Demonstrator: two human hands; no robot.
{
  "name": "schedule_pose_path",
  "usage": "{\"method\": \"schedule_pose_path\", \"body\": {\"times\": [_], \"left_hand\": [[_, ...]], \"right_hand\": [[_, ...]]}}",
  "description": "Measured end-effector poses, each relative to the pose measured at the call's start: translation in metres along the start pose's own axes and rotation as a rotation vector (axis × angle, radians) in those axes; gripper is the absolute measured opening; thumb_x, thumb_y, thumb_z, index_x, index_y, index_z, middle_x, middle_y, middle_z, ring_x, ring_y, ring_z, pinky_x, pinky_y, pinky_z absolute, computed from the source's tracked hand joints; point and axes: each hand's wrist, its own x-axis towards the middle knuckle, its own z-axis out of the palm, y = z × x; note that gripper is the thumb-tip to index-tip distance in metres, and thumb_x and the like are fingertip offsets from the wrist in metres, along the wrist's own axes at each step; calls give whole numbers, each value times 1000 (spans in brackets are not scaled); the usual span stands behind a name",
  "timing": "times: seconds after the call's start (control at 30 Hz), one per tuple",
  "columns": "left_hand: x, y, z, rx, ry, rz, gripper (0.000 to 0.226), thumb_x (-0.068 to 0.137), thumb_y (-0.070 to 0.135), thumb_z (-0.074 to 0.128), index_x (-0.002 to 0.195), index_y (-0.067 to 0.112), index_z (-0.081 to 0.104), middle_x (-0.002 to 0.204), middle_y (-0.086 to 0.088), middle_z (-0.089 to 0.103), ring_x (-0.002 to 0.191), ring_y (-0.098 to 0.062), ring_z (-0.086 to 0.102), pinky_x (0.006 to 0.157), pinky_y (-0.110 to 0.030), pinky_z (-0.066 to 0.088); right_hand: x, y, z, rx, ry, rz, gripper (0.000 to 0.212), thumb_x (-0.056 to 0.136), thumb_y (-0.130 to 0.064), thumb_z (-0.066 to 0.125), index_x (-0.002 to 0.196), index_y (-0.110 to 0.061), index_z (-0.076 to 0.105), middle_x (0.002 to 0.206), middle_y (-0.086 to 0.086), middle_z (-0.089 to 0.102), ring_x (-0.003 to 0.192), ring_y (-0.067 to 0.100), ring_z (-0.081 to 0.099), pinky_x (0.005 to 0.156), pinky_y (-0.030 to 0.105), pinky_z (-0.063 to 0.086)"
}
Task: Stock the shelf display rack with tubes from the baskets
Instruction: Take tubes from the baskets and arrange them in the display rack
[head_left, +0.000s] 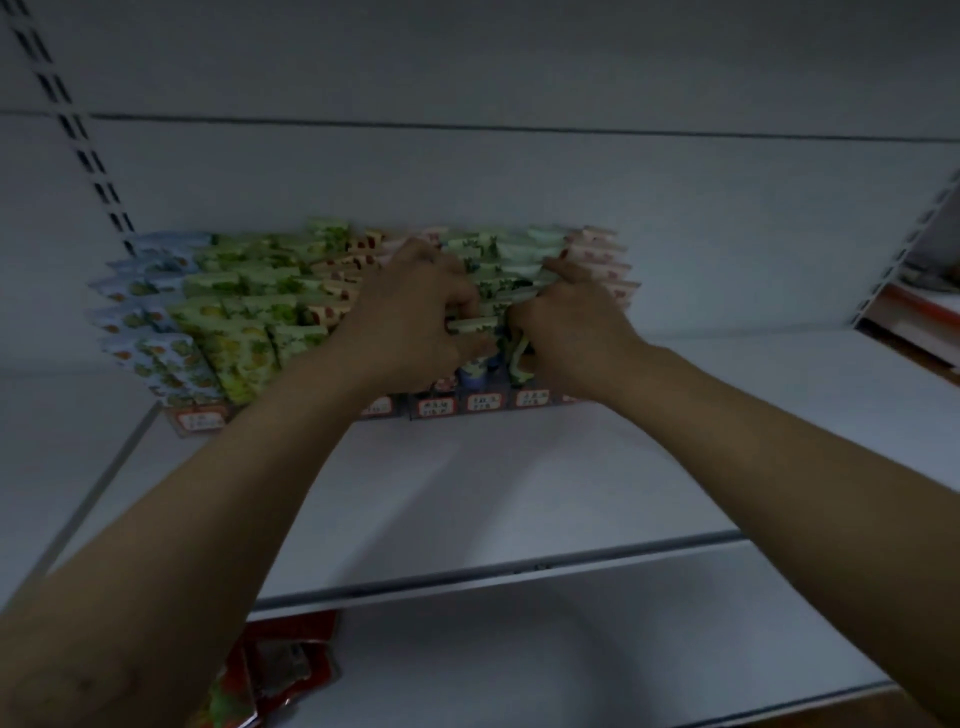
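Your left hand (415, 312) pinches a pale green tube (471, 325), held level at the middle of the display rack (483, 404). Your right hand (569, 325) curls at its other end, but you cannot tell whether it grips. The rack stands on a white shelf (519, 493), with red packets (275, 670) below.

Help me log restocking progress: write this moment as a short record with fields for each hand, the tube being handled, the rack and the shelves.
left hand: grips one end of a pale green printed tube
right hand: fingers curled at that tube's other end
position: right of centre on the tiered display rack
stocked tubes: blue, green, red-and-cream and pink columns
front: red price labels
support: white metal shelf
below: red packets
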Motion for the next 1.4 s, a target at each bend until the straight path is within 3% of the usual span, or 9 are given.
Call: {"method": "schedule_pose_path", "body": {"times": [0.1,0.23,0.37,0.6,0.8,0.9,1.1,1.27,1.4], "left_hand": [[2,0,4,61,13,11,31,69,59,55,75,30,47,86,7,48,103,-28,46,89,-51,41],[-2,-3,4,101,-15,38,30,78,47,68,80,28,45,108,-1,57,110,-30,42,92,-53,40],[-5,-2,0,51,-17,25,30,77,41,73,78,28,45,123,-2,54,116,-30,40,95,-52,38],[-2,-2,-1,79,-14,9,32,77,39,75,76,26,46,112,-4,55,112,-29,41,93,-46,39],[1,-5,1,10,40,63,39,76,56,62,64,19,57,101,-6,61,93,-28,47,78,-40,43],[2,-9,6,26,64,88,53,72,61,51,68,11,66,100,-10,63,91,-33,51,77,-46,46],[-2,-11,10,41,99,94,55,76,60,49,81,10,72,103,-9,59,94,-30,51,79,-45,47],[-7,-11,7,17,172,85,36,76,44,69,75,9,56,106,-12,52,87,-27,55,71,-37,47],[-10,-12,1,170,33,121,61,60,44,81,100,5,58,122,-15,50,108,-32,50,84,-42,42]], "right_hand": [[-5,6,-4,-26,80,56,27,52,-16,79,75,-12,66,70,10,68,74,27,65,104,41,36],[-13,12,-13,42,289,119,55,48,-29,87,93,-6,64,84,12,64,88,33,59,99,43,32],[-14,11,-30,213,371,167,39,64,-30,80,96,-11,66,89,9,66,89,31,57,89,33,26],[-10,9,-28,335,197,286,44,77,-40,73,116,-22,62,118,4,56,115,27,48,97,35,32],[-1,-7,-30,300,282,215,48,68,-33,79,112,-17,65,112,8,60,109,30,50,94,40,31],[3,-12,-31,261,249,154,49,72,-36,76,116,-18,62,111,6,62,110,28,51,96,37,28],[1,-19,-22,318,336,96,35,67,-13,77,102,-12,70,90,10,71,88,32,61,84,34,30],[1,-26,-21,459,353,86,19,72,-9,71,89,-16,74,79,7,72,75,30,63,77,40,43],[0,-21,-13,269,407,25,27,61,0,75,82,-15,71,74,3,68,68,28,61,70,34,41]]}}
